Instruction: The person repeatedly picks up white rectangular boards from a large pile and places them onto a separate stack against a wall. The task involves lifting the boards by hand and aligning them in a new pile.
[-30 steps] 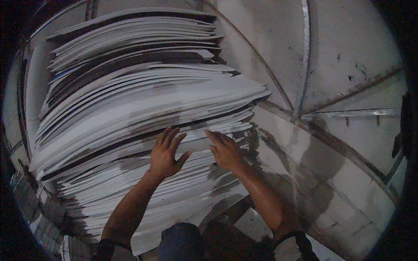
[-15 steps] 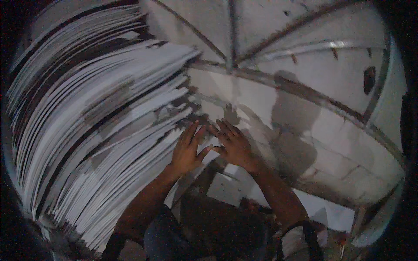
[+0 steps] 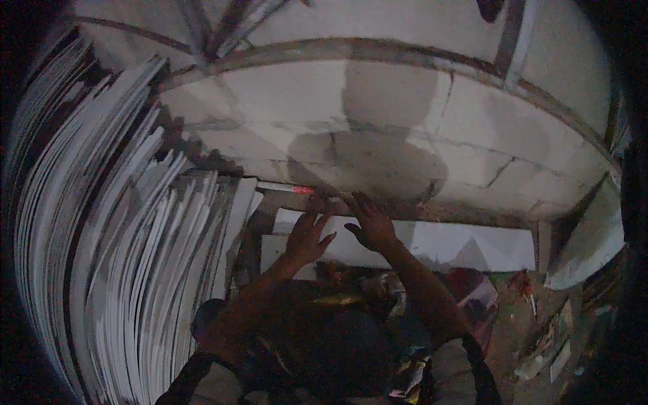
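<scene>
My left hand (image 3: 309, 239) is held out in front of me with its fingers spread and nothing in it. Beside it, my right hand (image 3: 372, 228) is open too, thumb toward the left one, a small gap between them. Beyond and below both hands lies a long white board (image 3: 472, 246) along the foot of the wall. Whether either hand touches it, I cannot tell. To the left stands a large, dense stack of thin white sheets (image 3: 145, 270), packed on edge; neither hand is on it.
A pale block wall (image 3: 270, 91) with cracks and shadows rises ahead, crossed by a dark metal rail (image 3: 391, 48). A pale curved piece (image 3: 594, 236) leans at the right. Scraps litter the floor (image 3: 513, 331) at the lower right. The picture is dim and grainy.
My view has swung to the right, so the stack sits farther left and more of the wall, white board and littered floor shows. Both hands stay open, now slightly farther apart.
</scene>
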`<state>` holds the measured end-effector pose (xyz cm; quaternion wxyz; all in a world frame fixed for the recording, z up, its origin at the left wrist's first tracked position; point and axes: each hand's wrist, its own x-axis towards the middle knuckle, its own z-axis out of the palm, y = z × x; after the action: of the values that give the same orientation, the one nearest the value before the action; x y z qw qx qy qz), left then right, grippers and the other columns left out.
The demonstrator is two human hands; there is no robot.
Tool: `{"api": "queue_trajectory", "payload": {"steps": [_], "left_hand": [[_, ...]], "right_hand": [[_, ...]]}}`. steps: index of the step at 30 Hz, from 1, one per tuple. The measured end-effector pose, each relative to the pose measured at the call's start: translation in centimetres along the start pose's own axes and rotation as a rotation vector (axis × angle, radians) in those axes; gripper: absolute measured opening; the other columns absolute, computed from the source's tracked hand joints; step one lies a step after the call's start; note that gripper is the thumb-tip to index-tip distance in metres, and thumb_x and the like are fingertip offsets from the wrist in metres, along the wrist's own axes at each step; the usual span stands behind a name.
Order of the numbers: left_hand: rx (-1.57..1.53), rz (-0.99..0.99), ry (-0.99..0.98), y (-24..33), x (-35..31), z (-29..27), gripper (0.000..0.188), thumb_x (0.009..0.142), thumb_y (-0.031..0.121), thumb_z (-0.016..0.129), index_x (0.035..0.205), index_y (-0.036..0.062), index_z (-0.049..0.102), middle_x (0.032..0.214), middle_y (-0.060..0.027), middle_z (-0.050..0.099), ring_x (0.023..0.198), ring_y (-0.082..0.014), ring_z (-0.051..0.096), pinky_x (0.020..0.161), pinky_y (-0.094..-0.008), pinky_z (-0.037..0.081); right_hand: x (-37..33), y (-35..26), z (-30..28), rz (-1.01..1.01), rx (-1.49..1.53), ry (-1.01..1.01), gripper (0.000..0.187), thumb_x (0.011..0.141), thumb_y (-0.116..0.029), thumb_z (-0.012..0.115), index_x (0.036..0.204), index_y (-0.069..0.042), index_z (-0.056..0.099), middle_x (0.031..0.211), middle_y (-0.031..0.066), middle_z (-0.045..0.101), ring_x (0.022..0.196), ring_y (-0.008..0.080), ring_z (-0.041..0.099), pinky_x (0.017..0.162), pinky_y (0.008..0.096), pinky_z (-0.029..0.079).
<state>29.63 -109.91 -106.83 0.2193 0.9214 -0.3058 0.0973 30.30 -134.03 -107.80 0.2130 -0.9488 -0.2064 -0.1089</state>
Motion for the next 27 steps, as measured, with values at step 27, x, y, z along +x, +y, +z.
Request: {"api": "queue_trajectory", "payload": {"steps": [27], "left_hand": [[0.156,-0.079,-0.545,1.4,-6.6,25.7,0.055,0.102,0.019,0.051,0.156,0.0129,0.042,0.164,-0.0222,0.034,0.153,-0.0436,0.03,0.119,-0.0622,0.033]], "right_hand": [[-20.4,16.9,13.6,0.068,-0.425,-0.308,0.077,0.096,-0.046,0.063,0.16,-0.013,0.036,0.151,0.0314,0.047,0.136,0.0509,0.051,0.098,0.0611,0.053]]}}
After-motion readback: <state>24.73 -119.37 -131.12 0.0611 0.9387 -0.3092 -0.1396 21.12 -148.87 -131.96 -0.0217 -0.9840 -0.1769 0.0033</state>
